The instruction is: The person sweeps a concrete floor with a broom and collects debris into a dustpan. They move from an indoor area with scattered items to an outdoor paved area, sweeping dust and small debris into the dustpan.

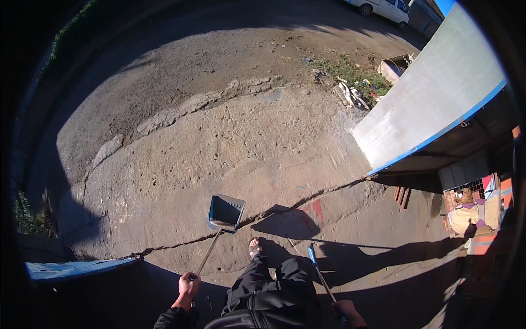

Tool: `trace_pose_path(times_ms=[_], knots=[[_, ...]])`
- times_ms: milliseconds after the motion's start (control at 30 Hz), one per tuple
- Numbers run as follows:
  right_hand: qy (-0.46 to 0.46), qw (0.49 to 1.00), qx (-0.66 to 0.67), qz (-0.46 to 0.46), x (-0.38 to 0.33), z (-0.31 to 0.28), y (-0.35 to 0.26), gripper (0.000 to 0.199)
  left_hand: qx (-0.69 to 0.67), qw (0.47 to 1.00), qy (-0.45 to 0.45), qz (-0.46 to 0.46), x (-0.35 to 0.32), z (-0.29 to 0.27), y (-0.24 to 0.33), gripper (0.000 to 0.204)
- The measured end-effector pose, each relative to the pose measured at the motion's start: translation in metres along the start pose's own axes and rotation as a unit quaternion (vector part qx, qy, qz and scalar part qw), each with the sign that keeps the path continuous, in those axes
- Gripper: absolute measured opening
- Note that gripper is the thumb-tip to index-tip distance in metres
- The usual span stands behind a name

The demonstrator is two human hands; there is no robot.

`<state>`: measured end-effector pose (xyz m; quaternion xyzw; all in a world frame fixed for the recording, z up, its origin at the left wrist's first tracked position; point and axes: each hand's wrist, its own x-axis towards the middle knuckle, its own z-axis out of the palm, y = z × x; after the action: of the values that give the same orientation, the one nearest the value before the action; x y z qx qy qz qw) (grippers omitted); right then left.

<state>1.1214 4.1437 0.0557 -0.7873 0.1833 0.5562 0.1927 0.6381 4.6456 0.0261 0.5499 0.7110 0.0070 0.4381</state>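
In the lower part of the frame, the left hand [187,289] has its grip around the handle [209,253] of 1 dustpan [227,211], left of centre; the right hand [349,313], lower right, grips 1 blue-ended stick [322,279].

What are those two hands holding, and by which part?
The left hand grips the dustpan by its long handle's upper end; the right hand grips a blue-tipped stick, away from that tip.

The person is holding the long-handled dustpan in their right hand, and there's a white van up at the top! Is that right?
Not quite: the head view shows the long-handled dustpan in the left hand. The white van is at the top.
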Motion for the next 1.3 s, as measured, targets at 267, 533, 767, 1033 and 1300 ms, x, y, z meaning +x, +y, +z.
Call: trace_pose_path(times_ms=[267, 533, 767, 1033, 1300], knots=[[0.065, 0.967, 0.247, -0.018, 0.023, 0.028, -0.157, 0.016, 0.046, 0.991, -0.072, 0.101, 0.149, 0.005, 0.227, 0.019], [0.0, 0.899, 0.431, -0.079, 0.051, -0.012, -0.375, 0.006, -0.024, 0.992, -0.073, 0.104, 0.188, 0.007, 0.406, 0.014], [0.028, 0.865, 0.488, -0.111, 0.061, -0.056, -0.504, 0.008, 0.074, 0.988, -0.07, 0.114, 0.26, 0.028, 0.528, 0.016], [0.079, 0.855, 0.505, -0.088, 0.063, -0.063, -0.596, 0.007, 0.193, 0.958, -0.139, 0.158, 0.362, 0.054, 0.663, 0.019], [0.12, 0.829, 0.543, -0.063, 0.052, -0.032, -0.66, 0.01, 0.273, 0.908, -0.224, 0.227, 0.473, 0.107, 0.82, 0.029]])
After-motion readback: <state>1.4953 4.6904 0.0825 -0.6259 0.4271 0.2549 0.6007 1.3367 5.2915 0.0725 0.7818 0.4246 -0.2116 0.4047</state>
